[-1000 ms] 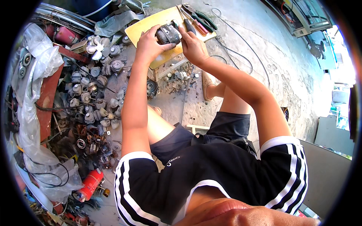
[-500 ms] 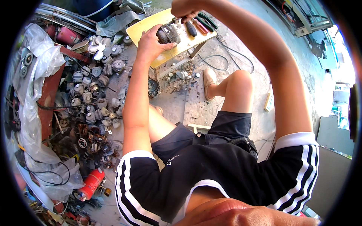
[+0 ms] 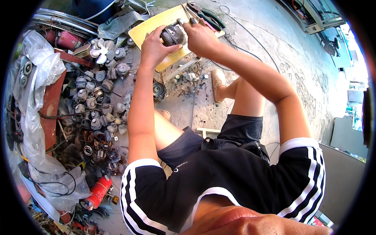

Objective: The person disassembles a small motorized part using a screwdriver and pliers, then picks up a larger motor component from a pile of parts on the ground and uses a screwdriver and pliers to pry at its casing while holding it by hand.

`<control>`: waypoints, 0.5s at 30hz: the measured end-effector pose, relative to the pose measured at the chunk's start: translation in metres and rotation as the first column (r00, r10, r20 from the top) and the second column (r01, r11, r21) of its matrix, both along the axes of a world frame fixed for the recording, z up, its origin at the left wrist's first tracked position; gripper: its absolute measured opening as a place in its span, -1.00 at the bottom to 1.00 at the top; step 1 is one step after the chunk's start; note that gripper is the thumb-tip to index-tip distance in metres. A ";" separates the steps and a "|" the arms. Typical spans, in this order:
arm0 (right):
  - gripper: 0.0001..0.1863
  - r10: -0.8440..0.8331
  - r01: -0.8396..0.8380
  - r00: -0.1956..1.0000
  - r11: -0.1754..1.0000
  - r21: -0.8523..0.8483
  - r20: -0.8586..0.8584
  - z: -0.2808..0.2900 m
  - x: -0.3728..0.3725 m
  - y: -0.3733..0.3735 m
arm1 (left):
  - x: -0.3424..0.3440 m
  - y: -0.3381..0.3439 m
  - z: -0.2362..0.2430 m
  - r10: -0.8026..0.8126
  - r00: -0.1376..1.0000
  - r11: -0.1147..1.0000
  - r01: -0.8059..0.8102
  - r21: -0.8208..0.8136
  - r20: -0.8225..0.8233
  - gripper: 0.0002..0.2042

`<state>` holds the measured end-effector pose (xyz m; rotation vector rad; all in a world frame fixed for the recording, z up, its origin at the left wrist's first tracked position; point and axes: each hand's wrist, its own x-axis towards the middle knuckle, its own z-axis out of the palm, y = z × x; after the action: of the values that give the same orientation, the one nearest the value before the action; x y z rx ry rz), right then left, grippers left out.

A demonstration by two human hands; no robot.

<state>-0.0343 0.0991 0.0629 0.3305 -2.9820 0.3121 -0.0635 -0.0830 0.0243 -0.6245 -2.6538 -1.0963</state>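
My left hand (image 3: 153, 47) is curled round a small, dirty electric motor (image 3: 172, 36), thumb on its near side and fingers on its far side. The motor rests on a yellow-topped bench (image 3: 145, 29). Close to the motor's right side is my right hand (image 3: 202, 38), its fingers bent and closed. What it grips is largely hidden; a short metal piece (image 3: 180, 21) shows by the fingertips, above the motor's far end. Beyond the right hand lie pliers (image 3: 211, 17) with dark green handles and other hand tools, partly covered by it.
Many used motors (image 3: 92, 102) and copper windings are heaped on the floor at left, beside clear plastic sheeting (image 3: 29, 117). A red cylinder (image 3: 98, 192) lies near the heap's front. Cable (image 3: 256, 33) runs over the concrete right of the bench. Debris is scattered under the bench.
My right hand has come down and nearer from the bench's far edge to beside the motor, the elbow lowering with it. My left hand stays on the motor.
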 end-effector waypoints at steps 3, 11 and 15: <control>-0.38 -0.078 0.044 0.977 0.985 -0.168 -0.199 -0.040 0.023 -0.002 | 0.000 0.001 0.003 -0.001 1.000 1.000 0.001 -0.002 0.012 -0.24; -0.42 -0.110 -0.008 0.963 0.901 -0.434 -0.246 -0.071 0.019 0.003 | 0.001 -0.005 0.005 -0.028 0.998 1.000 0.028 0.002 0.055 -0.22; -0.56 -0.133 0.124 0.991 0.900 -0.418 0.007 -0.033 0.004 0.020 | 0.000 -0.001 0.004 -0.012 0.998 1.000 0.013 -0.015 0.056 -0.20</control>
<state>-0.0307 0.1191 0.0299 0.0861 -2.7931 0.9044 -0.0631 -0.0836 0.0286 -0.6228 -2.7113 -1.1136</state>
